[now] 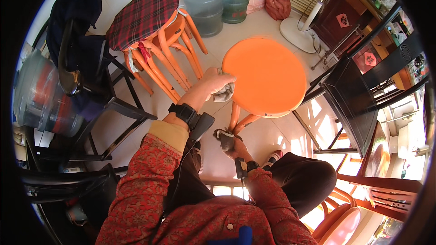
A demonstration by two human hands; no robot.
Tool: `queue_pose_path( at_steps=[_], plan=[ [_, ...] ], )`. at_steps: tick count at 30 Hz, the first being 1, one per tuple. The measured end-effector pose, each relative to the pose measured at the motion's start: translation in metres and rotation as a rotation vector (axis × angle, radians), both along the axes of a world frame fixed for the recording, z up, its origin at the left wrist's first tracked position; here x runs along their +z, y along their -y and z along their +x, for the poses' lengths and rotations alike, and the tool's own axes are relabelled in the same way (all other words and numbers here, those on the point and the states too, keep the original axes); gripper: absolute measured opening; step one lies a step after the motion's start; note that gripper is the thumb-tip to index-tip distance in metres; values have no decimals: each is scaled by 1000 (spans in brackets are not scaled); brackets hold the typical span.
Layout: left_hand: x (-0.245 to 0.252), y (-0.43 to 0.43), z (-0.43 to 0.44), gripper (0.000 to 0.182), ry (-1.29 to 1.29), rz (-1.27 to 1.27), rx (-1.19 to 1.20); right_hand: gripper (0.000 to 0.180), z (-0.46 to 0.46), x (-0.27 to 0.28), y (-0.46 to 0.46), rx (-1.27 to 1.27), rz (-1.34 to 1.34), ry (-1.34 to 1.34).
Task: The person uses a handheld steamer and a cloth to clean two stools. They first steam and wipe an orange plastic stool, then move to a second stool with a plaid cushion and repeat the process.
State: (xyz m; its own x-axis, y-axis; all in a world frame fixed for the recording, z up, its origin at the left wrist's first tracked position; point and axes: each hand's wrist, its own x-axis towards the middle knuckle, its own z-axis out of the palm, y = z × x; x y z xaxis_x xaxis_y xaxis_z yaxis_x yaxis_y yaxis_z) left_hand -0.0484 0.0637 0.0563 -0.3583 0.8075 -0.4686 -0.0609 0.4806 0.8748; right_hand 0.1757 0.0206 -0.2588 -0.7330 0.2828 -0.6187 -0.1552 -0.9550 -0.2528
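Observation:
An orange round stool [265,75] stands before me, its seat rim chipped along the near side. My left hand [215,81] grips a bunched grey cloth [224,92] at the left edge of the seat. Lower down, my right hand [237,149] is closed around a dark grey cloth [226,139] at the lower part of a stool leg [235,117]. Whether that cloth wraps fully around the leg I cannot tell. Both wrists carry strapped black devices.
Stacked orange stools [170,46] under a plaid cushion [144,17] stand to the left. Large water bottles [204,10] and a red mesh sack [278,4] line the back. Black chairs [351,105] flank both sides. A white fan base [299,35] rests at the back right.

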Motion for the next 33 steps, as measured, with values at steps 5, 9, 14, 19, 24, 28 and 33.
queue_pose_path(
  at_steps=[5, 9, 14, 19, 24, 28, 33],
  plan=[
    [-2, -1, 1, 35, -58, -39, 38, 30, 56, 167, -27, 76, 302, 31],
    [-6, 0, -5, 42, -39, -17, 28, 42, 120, 287, -53, -141, 729, 79],
    [-14, -6, -25, 35, -56, 42, 225, 29, 146, 306, -128, -479, 801, 235],
    [-25, -21, -29, 21, -82, 206, 279, 29, 107, 251, -168, -454, 547, 246],
    [-29, -26, -38, 16, 219, 94, 215, 32, 92, 269, -171, -458, 553, 225],
    [-33, -30, -38, 14, 307, 151, 255, 37, 89, 283, -170, -341, 642, 353],
    [-28, -21, -32, 13, 433, 208, 198, 36, 92, 279, -187, -447, 632, 243]
  ],
)
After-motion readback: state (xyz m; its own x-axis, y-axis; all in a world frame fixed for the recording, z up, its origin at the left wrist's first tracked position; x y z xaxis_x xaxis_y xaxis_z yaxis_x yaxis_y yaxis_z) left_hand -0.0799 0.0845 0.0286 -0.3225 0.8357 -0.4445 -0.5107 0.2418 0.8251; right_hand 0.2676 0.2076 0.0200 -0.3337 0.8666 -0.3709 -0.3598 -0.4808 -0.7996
